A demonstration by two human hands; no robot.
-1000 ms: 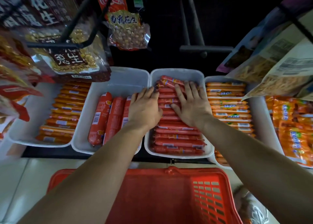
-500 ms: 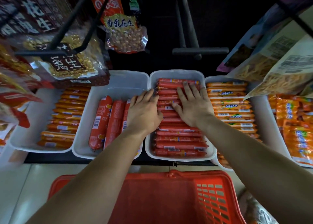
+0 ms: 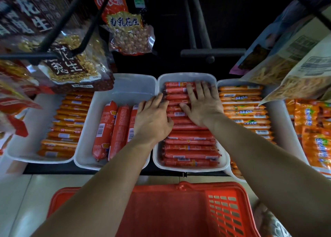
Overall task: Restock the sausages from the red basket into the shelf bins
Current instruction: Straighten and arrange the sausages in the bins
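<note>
Head view: my left hand [image 3: 152, 118] and right hand [image 3: 202, 106] lie flat with straight fingers, gripping nothing, resting on the sausages [image 3: 189, 154]. These are thin red sticks with white barcode labels, stacked crosswise in a white bin [image 3: 186, 75] at the shelf's front edge, just beyond the red basket [image 3: 215, 186]. A peanut bag [image 3: 130, 36] hanging behind reads 南乳花生.

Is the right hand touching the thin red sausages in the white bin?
Touching. Head view: right hand lies flat on the thin red sausages.
</note>
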